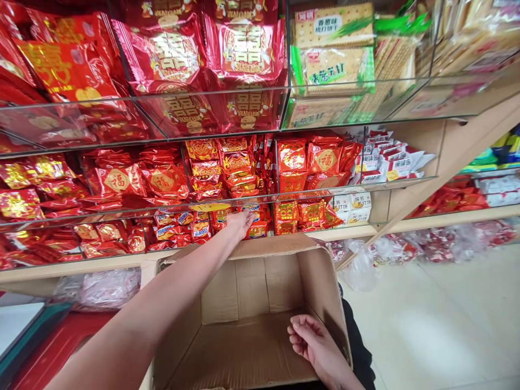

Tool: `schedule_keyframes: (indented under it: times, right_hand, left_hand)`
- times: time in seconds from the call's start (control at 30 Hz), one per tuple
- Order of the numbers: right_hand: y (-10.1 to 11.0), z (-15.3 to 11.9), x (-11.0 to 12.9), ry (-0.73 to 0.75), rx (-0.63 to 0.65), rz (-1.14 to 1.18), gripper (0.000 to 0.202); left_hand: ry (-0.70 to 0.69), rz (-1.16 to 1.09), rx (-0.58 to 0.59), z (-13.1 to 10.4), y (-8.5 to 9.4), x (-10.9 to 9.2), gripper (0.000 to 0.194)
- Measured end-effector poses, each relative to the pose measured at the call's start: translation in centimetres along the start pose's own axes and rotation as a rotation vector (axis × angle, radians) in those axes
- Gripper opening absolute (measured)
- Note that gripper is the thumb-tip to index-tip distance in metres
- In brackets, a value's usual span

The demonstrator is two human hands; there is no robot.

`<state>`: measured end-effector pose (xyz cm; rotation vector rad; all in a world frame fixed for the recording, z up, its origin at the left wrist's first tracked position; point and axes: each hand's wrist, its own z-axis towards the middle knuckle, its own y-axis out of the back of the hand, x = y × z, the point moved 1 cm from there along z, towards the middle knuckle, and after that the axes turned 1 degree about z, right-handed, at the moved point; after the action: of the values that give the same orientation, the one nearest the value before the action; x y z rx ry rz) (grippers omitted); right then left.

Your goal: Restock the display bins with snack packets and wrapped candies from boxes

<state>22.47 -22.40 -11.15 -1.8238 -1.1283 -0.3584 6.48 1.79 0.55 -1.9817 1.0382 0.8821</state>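
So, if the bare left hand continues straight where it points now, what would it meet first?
Probably the small shiny red-and-blue plastic packets just beyond the left hand; depth is unclear, so it may be touching them.

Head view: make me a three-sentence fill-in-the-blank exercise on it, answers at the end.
1. The left hand is at the packets on the ____ visible shelf.
2. The right hand is over a box made of ____.
3. The cracker packs lie to the ____ of the pink packs.

Missing words: lowest; cardboard; right.
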Motion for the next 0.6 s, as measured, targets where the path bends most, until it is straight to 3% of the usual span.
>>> schedule_keyframes:
  times: [0.3,0.47,0.6]
  right_hand:
    - [-0.2,-0.1,0.2,-0.008,-0.021,-0.003,0.020]
    - [0.1,0.0,-0.1,-0.001,-0.015,-0.028,0.019]
    - [-0.8,-0.6,0.3,0.102,-0.005,-0.247,0.023]
  left_hand:
    - [-0.015,0.014,0.137,-2.4,1.8,-0.7,0.023]
    - [0.058,0.149,0.213,-3.5,5.1,-1.7,0.016]
    - [0.082,0.279,0.318,-5.4,8.2,-3.3,0.014]
